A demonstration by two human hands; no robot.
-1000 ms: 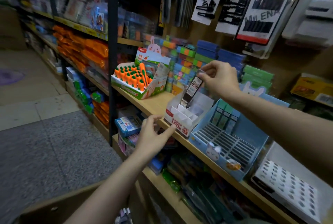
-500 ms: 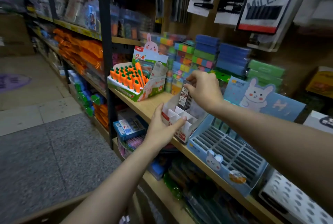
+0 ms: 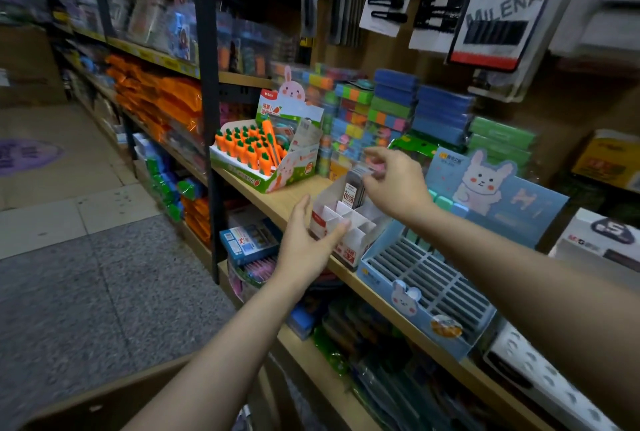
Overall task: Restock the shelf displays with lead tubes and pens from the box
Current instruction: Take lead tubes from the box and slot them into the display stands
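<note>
From the head camera, the left hand (image 3: 304,243) reaches to the front left corner of the white divided display box (image 3: 349,233), its fingers straight and close together with the thumb spread; the fingertips (image 3: 337,228) lie against the box's front wall, so the box sits just beyond and to the right of them. The right hand (image 3: 398,184) is above the back of the same box, fingers loosely spread and a little blurred. Just left of its thumb and forefinger a dark lead tube pack (image 3: 355,188) with a red and white label stands upright in a rear compartment of the box; whether those fingers pinch its top or only hover beside it cannot be told. The box rests on the wooden shelf (image 3: 277,198). To the left of both hands, well clear of the fingers, sits a carrot pen display (image 3: 258,153) with a rabbit card behind it. Right of the right wrist and below the forearm lies a pale blue rabbit tray (image 3: 426,281) with dark slots, its rabbit backboard just past the knuckles. Behind the right fingers are stacks of coloured packs (image 3: 391,108). At the bottom edge, below the left forearm, shows the rim of a cardboard box (image 3: 86,403).
</note>
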